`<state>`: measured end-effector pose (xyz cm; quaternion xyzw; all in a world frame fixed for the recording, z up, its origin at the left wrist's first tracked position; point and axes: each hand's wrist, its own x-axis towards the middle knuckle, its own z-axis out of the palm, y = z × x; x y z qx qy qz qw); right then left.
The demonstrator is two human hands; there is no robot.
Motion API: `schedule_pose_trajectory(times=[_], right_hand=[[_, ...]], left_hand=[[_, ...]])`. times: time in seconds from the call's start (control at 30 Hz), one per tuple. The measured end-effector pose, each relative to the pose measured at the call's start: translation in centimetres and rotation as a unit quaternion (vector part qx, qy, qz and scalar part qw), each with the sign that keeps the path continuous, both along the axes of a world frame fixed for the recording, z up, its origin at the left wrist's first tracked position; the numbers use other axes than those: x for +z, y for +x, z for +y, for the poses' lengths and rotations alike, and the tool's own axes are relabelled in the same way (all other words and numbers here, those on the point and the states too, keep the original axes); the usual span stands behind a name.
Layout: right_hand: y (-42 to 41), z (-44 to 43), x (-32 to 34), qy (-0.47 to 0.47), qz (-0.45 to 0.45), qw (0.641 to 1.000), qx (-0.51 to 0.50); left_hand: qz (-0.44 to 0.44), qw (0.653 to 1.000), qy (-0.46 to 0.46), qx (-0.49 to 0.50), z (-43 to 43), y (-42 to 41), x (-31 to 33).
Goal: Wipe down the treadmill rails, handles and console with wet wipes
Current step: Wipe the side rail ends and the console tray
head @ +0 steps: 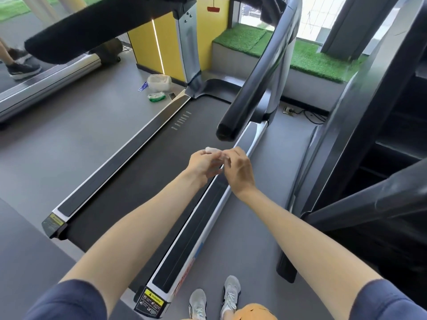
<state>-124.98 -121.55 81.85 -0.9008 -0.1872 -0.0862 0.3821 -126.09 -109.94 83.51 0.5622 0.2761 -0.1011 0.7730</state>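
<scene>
- Head view: a small, white, crumpled wet wipe (pixel 211 149) is held in the air between the left hand (pixel 203 166) and the right hand (pixel 239 168). It is above the silver-edged, black-topped side rail (pixel 196 229) on the near side of the treadmill.
- Grip: the left hand's fingers curl round one end of the wet wipe, and the right hand's fingertips pinch the other end. Both grips are clamped on it, and neither hand touches the treadmill.
- Handling (judged): the wet wipe is light, soft and limp, and being damp it is probably a little slippery. It would tear rather than break. Wadded, it offers little surface, so it likely needs spreading flat over the fingers with one fold held against the palm.
- Surfaces to wipe: the side rail is stiff, long and flat, which suits long strokes. The thick, black, rounded handle (pixel 251 93) slants just beyond the hands and calls for the wipe to be wrapped round it. The console cannot be made out in the blurred top of the view.
- Supply: a green-and-white pack of wipes (pixel 156 97) lies on the grey floor (pixel 69 135), well apart from the hands.
</scene>
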Motion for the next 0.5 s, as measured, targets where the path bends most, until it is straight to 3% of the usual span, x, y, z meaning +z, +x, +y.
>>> schedule_pose_trajectory(times=[0.1,0.23,0.5], right_hand=[[0.4,-0.7,0.0,-0.004,0.002,1.0,-0.008],[1.2,-1.6,0.4,-0.03,0.004,0.999,-0.018],[3.3,-2.3,2.4,-0.031,-0.015,0.999,-0.022]], left_hand=[[0.065,0.991,-0.034,0.11,-0.7,0.9,0.2],[0.084,0.978,-0.077,0.173,-1.5,3.0,0.4],[0.109,0.977,-0.04,0.179,-1.8,4.3,3.2]])
